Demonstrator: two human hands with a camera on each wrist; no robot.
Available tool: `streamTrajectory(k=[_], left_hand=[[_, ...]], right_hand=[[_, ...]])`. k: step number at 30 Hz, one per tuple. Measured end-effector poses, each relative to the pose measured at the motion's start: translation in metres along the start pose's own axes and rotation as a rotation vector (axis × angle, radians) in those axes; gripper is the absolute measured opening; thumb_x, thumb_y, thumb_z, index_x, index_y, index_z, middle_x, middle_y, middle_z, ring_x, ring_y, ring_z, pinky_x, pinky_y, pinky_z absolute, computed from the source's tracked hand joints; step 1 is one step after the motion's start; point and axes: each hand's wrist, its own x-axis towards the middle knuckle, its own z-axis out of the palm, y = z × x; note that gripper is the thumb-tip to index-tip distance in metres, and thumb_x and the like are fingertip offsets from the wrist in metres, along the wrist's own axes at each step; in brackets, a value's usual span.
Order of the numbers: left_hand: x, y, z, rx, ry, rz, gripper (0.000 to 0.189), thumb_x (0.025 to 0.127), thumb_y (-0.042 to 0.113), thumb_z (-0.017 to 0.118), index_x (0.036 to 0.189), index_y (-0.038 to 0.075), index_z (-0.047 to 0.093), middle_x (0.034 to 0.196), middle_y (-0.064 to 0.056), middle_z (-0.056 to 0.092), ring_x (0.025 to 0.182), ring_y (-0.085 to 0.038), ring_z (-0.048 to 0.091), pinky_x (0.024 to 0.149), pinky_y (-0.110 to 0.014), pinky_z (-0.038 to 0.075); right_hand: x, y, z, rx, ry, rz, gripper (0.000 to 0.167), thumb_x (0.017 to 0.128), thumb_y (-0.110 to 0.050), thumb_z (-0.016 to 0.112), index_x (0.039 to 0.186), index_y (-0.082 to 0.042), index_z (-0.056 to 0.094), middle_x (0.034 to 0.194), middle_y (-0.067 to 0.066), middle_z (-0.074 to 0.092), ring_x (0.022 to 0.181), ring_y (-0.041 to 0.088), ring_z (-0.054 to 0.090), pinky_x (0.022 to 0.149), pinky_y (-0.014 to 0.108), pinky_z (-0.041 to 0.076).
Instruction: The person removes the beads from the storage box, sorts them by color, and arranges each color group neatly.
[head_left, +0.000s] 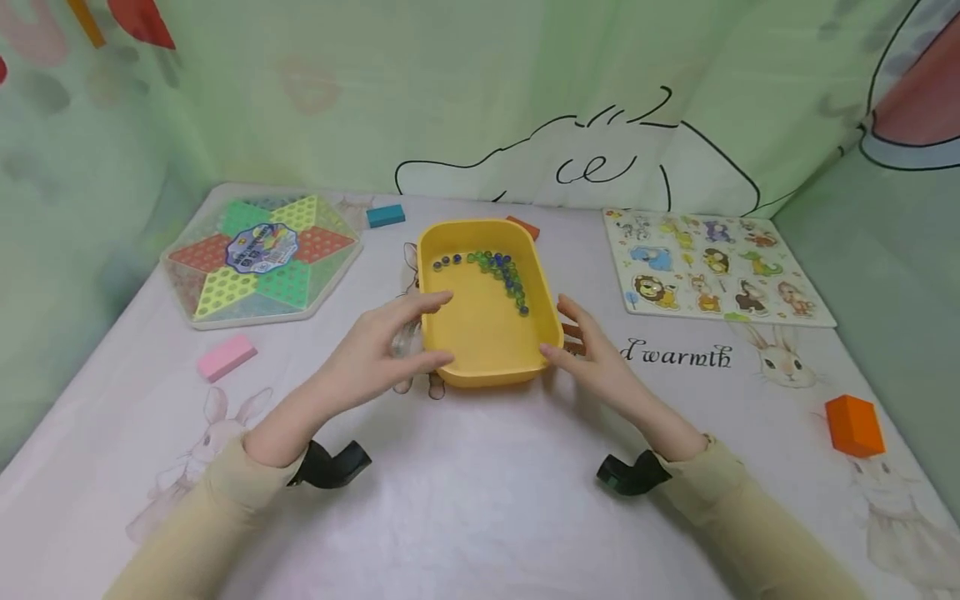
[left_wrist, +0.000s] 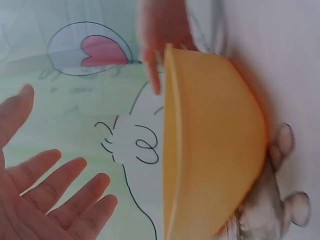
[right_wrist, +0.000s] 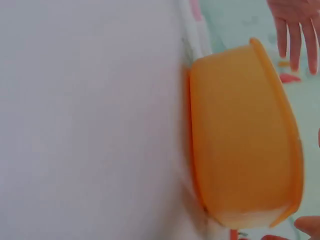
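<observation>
A yellow plastic tub rests on the table with several blue and green glass marbles along its far and right side. My left hand hovers at the tub's left rim, thumb and fingers spread and curved over the edge. In the left wrist view its fingers are apart from the tub wall. My right hand is at the tub's right front corner, its thumb tip right at the rim and its fingers beside the wall. Neither hand grips anything.
A Chinese checkers board lies at the left and an animal puzzle board at the right. Around the tub are a pink block, a blue block, a red-orange block and an orange block.
</observation>
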Motion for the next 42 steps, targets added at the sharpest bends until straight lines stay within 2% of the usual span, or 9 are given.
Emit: streamTrajectory(k=[4, 9, 12, 17, 22, 25, 28, 35, 42], left_hand=[[0.019, 0.003, -0.006, -0.15, 0.03, -0.058, 0.046, 0.086, 0.025, 0.066, 0.128, 0.015, 0.052, 0.127, 0.0, 0.057, 0.115, -0.015, 0.053, 0.098, -0.032, 0.042], [0.054, 0.003, -0.005, -0.197, 0.002, -0.115, 0.041, 0.085, 0.025, 0.066, 0.123, 0.013, 0.056, 0.118, -0.001, 0.061, 0.109, -0.016, 0.056, 0.091, -0.028, 0.046], [0.077, 0.003, 0.001, -0.157, -0.042, -0.128, 0.041, 0.085, 0.025, 0.067, 0.123, 0.015, 0.057, 0.117, 0.0, 0.061, 0.105, -0.014, 0.057, 0.088, -0.025, 0.047], [0.116, 0.006, 0.019, -0.077, -0.162, -0.077, 0.041, 0.085, 0.024, 0.067, 0.124, 0.015, 0.057, 0.117, -0.001, 0.061, 0.103, -0.011, 0.058, 0.085, -0.022, 0.048], [0.144, 0.001, 0.028, -0.133, -0.261, -0.054, 0.036, 0.086, 0.019, 0.065, 0.12, 0.011, 0.059, 0.115, -0.005, 0.062, 0.102, -0.013, 0.059, 0.087, -0.023, 0.047], [0.154, -0.006, 0.033, -0.142, -0.299, -0.084, 0.032, 0.086, 0.016, 0.065, 0.117, 0.01, 0.062, 0.112, -0.006, 0.063, 0.101, -0.015, 0.058, 0.088, -0.023, 0.046], [0.159, -0.015, 0.038, -0.138, -0.32, -0.147, 0.028, 0.085, 0.014, 0.066, 0.112, 0.008, 0.064, 0.106, -0.006, 0.064, 0.097, -0.015, 0.057, 0.087, -0.024, 0.046], [0.168, -0.037, 0.057, -0.114, -0.359, -0.301, 0.022, 0.08, 0.008, 0.07, 0.102, 0.004, 0.067, 0.087, -0.003, 0.064, 0.073, -0.011, 0.052, 0.068, -0.022, 0.045], [0.171, -0.044, 0.071, -0.028, -0.374, -0.382, 0.021, 0.075, 0.005, 0.074, 0.096, 0.006, 0.071, 0.071, 0.003, 0.058, 0.059, -0.008, 0.044, 0.055, -0.018, 0.037]], right_hand=[[0.008, 0.01, 0.001, 0.206, -0.024, 0.035, 0.07, 0.094, -0.02, 0.053, 0.149, -0.016, 0.01, 0.15, 0.018, 0.02, 0.136, 0.036, 0.025, 0.109, 0.052, 0.022], [0.01, 0.023, 0.004, 0.358, -0.043, 0.028, 0.068, 0.094, -0.012, 0.05, 0.149, -0.019, 0.01, 0.149, 0.017, 0.022, 0.137, 0.032, 0.025, 0.111, 0.048, 0.018], [0.011, 0.026, 0.007, 0.428, -0.044, 0.019, 0.068, 0.094, -0.01, 0.049, 0.149, -0.019, 0.01, 0.15, 0.018, 0.02, 0.136, 0.033, 0.024, 0.111, 0.048, 0.015], [0.007, 0.031, 0.006, 0.474, -0.044, 0.014, 0.066, 0.094, -0.01, 0.049, 0.148, -0.022, 0.013, 0.151, 0.017, 0.017, 0.136, 0.034, 0.023, 0.111, 0.05, 0.013], [0.007, 0.031, 0.006, 0.501, -0.047, -0.004, 0.065, 0.094, -0.007, 0.049, 0.148, -0.02, 0.015, 0.151, 0.016, 0.016, 0.136, 0.034, 0.024, 0.111, 0.05, 0.013], [0.008, 0.031, 0.007, 0.511, -0.05, -0.01, 0.066, 0.093, -0.006, 0.049, 0.148, -0.019, 0.015, 0.151, 0.016, 0.016, 0.136, 0.033, 0.025, 0.111, 0.049, 0.015], [0.008, 0.031, 0.007, 0.521, -0.056, -0.009, 0.066, 0.093, -0.005, 0.049, 0.148, -0.017, 0.015, 0.15, 0.017, 0.018, 0.135, 0.033, 0.026, 0.111, 0.044, 0.019], [0.009, 0.034, 0.008, 0.53, -0.058, -0.003, 0.067, 0.092, -0.002, 0.049, 0.148, -0.017, 0.016, 0.148, 0.016, 0.022, 0.133, 0.03, 0.03, 0.1, 0.019, 0.034], [0.008, 0.036, 0.006, 0.541, -0.056, -0.03, 0.067, 0.092, -0.003, 0.051, 0.148, -0.016, 0.017, 0.148, 0.018, 0.022, 0.128, 0.023, 0.036, 0.094, 0.013, 0.037]])
